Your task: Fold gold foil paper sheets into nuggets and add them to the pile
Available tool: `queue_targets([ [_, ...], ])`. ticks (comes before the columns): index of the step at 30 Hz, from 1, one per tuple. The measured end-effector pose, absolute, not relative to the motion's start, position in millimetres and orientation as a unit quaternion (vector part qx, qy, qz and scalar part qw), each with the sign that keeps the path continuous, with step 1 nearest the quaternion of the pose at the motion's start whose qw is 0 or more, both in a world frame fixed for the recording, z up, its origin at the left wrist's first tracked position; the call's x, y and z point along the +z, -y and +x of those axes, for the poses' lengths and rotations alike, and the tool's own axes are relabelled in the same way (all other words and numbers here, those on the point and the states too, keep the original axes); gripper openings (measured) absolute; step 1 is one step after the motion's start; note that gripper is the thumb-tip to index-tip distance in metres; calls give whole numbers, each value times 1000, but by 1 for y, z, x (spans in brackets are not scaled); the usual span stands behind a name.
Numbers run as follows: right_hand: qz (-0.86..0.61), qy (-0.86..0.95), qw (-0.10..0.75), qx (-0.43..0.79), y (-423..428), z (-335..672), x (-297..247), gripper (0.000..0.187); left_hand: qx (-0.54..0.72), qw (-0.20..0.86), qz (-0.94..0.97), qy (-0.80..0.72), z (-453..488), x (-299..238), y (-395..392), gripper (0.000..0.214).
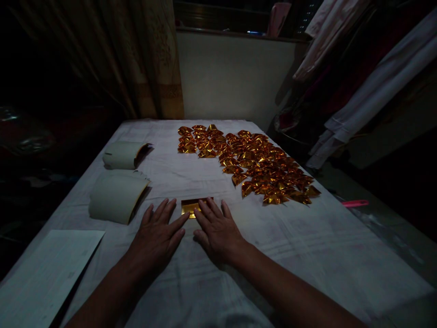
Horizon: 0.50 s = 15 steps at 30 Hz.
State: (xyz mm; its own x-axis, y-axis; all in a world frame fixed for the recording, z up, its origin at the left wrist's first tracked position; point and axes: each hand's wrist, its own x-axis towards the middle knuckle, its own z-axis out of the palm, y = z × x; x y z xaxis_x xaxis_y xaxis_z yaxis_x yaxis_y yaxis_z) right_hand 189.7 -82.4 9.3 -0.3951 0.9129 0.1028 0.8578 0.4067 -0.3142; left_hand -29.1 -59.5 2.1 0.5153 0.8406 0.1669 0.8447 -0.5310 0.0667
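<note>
A small rectangle of gold foil (191,206) lies on the cloth-covered desk (307,255), about midway between its left and right edges, with a darker strip along its far side. The left hand (157,234) is laid palm down with its fingers spread, the forefinger's tip at the foil's near-left corner. The right hand (218,232) has its fingers stretched flat over the foil's right end, the little finger standing apart; neither seems to pinch anything. To flatten the sheet well, I'd let the left forefinger anchor the corner, keep the edges square and press lightly outward, since thin foil should wrinkle and hold every stray crease.

Past the right hand, a heap of folded gold pieces (251,159) spreads from near the far edge down along the right edge of the desk. Toward the left edge sit two pale curved shells (118,196), one behind the other, material unclear to me. A pale sheet (51,269) lies at the desk's near-left corner; it bears faint marks, too dim to read. I can make out no brand or label anywhere. Beyond the right edge shows a pink handle (355,203).
</note>
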Motion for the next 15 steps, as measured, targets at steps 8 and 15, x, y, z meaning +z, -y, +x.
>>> queue_targets([
  [8,-581,797,136,97,96,209,8,51,-92,15,-871,482,-28,-2,62,45],
  [15,-602,785,103,107,96,208,5,54,-64,9,-874,482,-28,-4,64,47],
])
